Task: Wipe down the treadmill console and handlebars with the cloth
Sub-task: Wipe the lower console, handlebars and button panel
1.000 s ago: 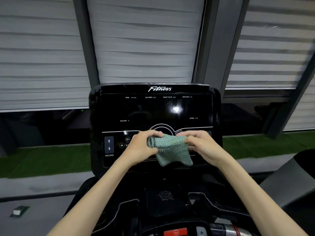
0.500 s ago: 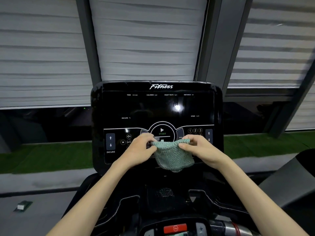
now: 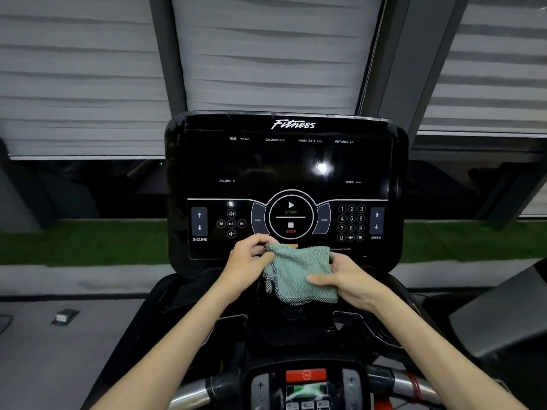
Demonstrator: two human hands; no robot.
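Observation:
A pale green knitted cloth (image 3: 299,270) with a dark edge hangs between my two hands just below the treadmill console (image 3: 284,161). My left hand (image 3: 247,263) pinches its upper left corner. My right hand (image 3: 344,276) grips its right side, thumb on the front. The console is glossy black with START and STOP keys, a number pad and INCLINE and SPEED arrows. The cloth covers part of the console's bottom edge. A silver and black handlebar (image 3: 396,380) with a red stop button (image 3: 306,374) crosses the bottom of the view.
Grey ribbed blinds (image 3: 266,54) and dark window frames fill the wall behind the console. A strip of green turf (image 3: 83,241) runs along the floor. A small white object on a dark base (image 3: 63,317) lies on the grey floor at left. Another dark machine (image 3: 503,309) sits at right.
Both hands and the cloth have dropped from the middle of the key panel to the console's lower edge, uncovering the START and STOP keys. The cloth is spread wider between my hands.

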